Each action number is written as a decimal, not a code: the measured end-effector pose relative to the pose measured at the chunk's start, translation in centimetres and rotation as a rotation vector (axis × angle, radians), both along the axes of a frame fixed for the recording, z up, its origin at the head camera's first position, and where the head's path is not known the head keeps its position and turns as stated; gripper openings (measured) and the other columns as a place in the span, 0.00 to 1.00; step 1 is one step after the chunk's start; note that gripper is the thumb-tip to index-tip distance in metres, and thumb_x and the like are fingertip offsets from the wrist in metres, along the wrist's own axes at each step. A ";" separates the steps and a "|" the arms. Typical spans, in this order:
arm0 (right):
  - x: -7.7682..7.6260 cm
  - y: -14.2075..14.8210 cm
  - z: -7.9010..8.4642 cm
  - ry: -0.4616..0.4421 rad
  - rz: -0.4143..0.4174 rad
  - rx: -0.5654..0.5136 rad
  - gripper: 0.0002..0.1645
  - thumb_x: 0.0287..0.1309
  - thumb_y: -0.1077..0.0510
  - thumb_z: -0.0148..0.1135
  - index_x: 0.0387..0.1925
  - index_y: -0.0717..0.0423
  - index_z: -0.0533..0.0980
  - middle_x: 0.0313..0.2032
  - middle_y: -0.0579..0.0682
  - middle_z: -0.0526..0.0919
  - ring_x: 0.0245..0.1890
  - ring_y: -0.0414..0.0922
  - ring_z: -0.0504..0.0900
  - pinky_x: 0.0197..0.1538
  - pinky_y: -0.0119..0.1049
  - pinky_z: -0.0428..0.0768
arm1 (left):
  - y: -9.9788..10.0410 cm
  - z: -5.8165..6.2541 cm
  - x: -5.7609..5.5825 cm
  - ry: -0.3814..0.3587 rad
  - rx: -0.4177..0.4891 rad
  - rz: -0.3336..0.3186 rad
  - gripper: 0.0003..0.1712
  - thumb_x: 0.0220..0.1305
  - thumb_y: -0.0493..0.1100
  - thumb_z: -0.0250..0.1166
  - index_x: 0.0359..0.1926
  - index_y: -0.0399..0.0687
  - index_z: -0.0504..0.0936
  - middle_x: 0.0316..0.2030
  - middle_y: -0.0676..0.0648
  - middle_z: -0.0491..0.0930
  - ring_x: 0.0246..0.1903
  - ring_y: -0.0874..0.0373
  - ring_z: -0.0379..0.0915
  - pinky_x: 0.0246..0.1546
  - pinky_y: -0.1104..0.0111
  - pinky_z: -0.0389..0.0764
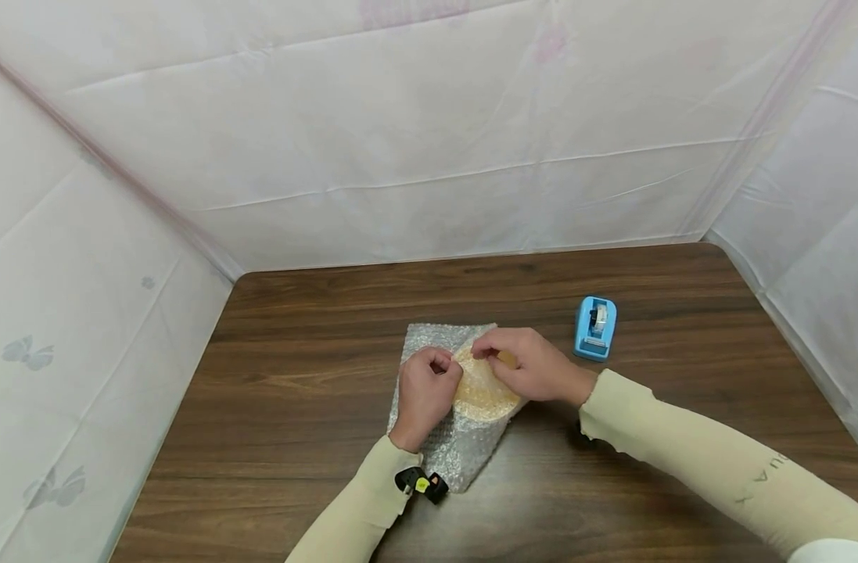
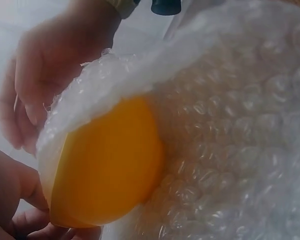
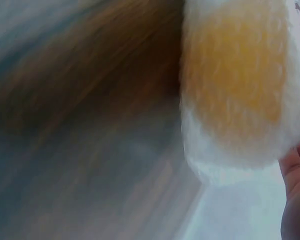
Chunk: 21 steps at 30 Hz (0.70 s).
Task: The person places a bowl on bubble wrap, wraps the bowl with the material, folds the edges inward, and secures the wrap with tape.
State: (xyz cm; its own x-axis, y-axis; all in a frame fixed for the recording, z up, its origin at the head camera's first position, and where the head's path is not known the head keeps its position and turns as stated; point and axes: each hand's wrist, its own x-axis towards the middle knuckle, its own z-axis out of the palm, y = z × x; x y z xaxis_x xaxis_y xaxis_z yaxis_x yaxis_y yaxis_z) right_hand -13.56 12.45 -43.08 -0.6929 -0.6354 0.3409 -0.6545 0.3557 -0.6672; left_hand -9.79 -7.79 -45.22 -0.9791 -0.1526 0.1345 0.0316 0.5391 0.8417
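left hand: the left hand (image 1: 425, 395) has thumb and fingers curled together, clamped on the edge of the wrap beside the bowl.
right hand: the right hand (image 1: 530, 366) reaches over the far side of the wrap with fingers bent and thumb a little apart; whether they pinch the film, i cannot tell.
bowl: the yellow-orange bowl (image 2: 110, 165) sits inside the wrap, between the hands; its bare side shows through the opening, the rest glowing through the bubbles.
bubble wrap: the clear bubble wrap (image 1: 460, 457) lies on the table, partly folded over the bowl.
tape dispenser: a light blue tape dispenser (image 1: 595, 328) with a roll stands beyond the right hand, apart from the wrap.
table: dark brown wood-grain tabletop (image 1: 281, 383).
surround: pale fabric sheets (image 1: 429, 172) behind and at both sides.
sleeves: cream, one on each forearm.
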 end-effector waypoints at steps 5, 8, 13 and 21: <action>0.7 1.2 0.7 0.233 0.128 0.281 0.22 0.72 0.52 0.62 0.63 0.54 0.80 0.62 0.50 0.84 0.64 0.46 0.82 0.65 0.48 0.82 | -0.1 -0.1 0.0 -0.006 -0.021 -0.005 0.11 0.55 0.34 0.67 0.17 0.46 0.82 0.34 0.46 0.89 0.32 0.56 0.83 0.32 0.69 0.80; 1.0 1.6 0.6 0.315 0.215 0.403 0.34 0.74 0.39 0.58 0.70 0.54 0.74 0.69 0.52 0.78 0.72 0.49 0.75 0.71 0.48 0.77 | -0.2 0.0 0.0 -0.013 -0.023 -0.013 0.11 0.56 0.34 0.67 0.18 0.46 0.82 0.35 0.46 0.89 0.33 0.56 0.83 0.32 0.67 0.81; 1.6 2.1 -0.2 0.384 0.286 0.514 0.48 0.70 0.28 0.55 0.76 0.55 0.66 0.76 0.53 0.71 0.78 0.52 0.68 0.77 0.50 0.70 | -0.2 0.1 0.1 -0.015 -0.032 -0.028 0.11 0.57 0.34 0.67 0.18 0.46 0.82 0.36 0.45 0.89 0.33 0.53 0.83 0.32 0.66 0.81; 1.6 2.8 -1.5 0.566 0.315 0.502 0.44 0.72 0.33 0.57 0.75 0.58 0.67 0.75 0.55 0.72 0.76 0.50 0.71 0.76 0.48 0.71 | -0.3 -0.1 0.1 -0.005 -0.053 -0.051 0.12 0.57 0.34 0.65 0.18 0.46 0.82 0.38 0.45 0.89 0.34 0.52 0.84 0.32 0.66 0.81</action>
